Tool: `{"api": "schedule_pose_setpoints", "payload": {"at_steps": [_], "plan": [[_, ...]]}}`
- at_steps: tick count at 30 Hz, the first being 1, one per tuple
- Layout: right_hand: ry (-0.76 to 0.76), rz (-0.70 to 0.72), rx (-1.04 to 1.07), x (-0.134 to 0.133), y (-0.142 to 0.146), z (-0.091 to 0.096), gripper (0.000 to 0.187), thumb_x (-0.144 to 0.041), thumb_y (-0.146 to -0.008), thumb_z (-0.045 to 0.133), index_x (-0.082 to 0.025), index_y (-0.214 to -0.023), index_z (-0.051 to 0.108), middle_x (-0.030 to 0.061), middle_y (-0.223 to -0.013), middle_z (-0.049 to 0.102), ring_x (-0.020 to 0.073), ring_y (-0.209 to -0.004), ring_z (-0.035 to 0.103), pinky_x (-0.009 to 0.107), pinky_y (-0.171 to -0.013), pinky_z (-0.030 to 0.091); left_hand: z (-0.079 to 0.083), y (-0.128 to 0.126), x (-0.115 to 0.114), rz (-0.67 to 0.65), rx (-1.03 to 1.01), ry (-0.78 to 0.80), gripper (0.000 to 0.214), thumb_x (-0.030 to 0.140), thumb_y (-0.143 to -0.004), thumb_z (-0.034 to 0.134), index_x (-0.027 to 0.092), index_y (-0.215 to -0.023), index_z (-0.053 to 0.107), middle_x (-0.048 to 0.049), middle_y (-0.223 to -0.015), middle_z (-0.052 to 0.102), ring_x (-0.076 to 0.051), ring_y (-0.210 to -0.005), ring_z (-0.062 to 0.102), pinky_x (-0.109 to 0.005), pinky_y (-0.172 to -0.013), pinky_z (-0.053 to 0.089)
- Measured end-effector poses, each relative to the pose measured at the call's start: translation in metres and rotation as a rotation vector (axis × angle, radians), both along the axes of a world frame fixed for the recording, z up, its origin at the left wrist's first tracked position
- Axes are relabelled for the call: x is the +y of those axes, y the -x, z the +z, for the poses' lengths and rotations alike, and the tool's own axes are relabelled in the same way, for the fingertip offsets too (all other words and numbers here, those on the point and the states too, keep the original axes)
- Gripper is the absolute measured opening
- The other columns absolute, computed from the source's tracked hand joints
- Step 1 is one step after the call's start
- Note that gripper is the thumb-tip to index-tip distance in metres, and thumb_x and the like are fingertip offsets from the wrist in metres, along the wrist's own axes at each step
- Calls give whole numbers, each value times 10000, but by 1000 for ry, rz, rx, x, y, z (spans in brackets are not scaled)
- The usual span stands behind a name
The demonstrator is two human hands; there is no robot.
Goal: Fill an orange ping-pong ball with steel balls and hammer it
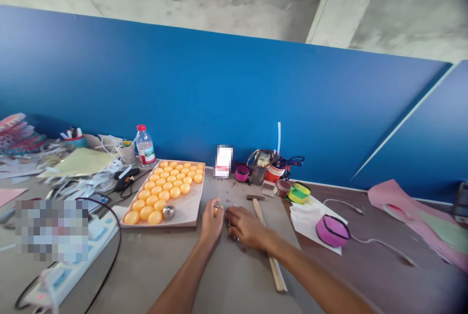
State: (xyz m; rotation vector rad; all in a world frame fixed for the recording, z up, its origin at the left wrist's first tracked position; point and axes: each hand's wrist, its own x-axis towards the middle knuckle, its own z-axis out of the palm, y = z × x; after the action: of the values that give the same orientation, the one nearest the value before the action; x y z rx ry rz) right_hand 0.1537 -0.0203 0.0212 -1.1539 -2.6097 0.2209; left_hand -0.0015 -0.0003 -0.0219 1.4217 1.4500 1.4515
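Between the thumb and fingers of my left hand (212, 222) is a small orange ball (216, 210), mostly hidden, with something shiny at its top. My right hand (245, 226) is just to its right, its fingers bent down over small shiny metallic pieces (236, 239) on the grey table. What those fingertips grip is too small to name. Left of my hands lies a shallow white box (192, 202) with rows of orange balls (156, 190). At its near side sits one ball covered in silver pieces (168, 212).
A hammer (268, 236) with a wooden handle lies right of my hands. Behind stand a purple round container (242, 172) and a red-and-white cup (274, 173). A water bottle (145, 147), cables and a power strip (78, 260) are at left. Another purple container (332, 230) rests on white paper.
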Motion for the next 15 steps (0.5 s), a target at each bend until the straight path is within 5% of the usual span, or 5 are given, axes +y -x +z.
{"api": "schedule_pose_setpoints", "payload": {"at_steps": [3,8,15], "plan": [[46,-132,16,-17,-10,0,508,-349,-832,482,-140,-1295,465,142,-1364,429,264,-1283,343,441,-1077,247,1,0,-1,-2,-2,-1,220,245,-744,534,189,-947,596,-91,-1003,665,-223,-983,599,-384,-910,425],[202,-346,-26,-40,-9,-17,1004,-572,-650,621,-120,-1436,190,179,-1497,149,351,-1372,96,530,-1095,136,2,1,-1,-24,19,3,229,250,-761,518,183,-968,587,-99,-1031,655,-224,-1006,591,-384,-918,419],[298,-568,14,-31,15,-28,985,-574,-705,568,-76,-1442,143,194,-1503,50,363,-1375,19,518,-1093,115,3,1,-2,-12,39,-11,223,252,-766,512,180,-963,587,-102,-1013,660,-227,-984,597,-382,-896,436]]}}
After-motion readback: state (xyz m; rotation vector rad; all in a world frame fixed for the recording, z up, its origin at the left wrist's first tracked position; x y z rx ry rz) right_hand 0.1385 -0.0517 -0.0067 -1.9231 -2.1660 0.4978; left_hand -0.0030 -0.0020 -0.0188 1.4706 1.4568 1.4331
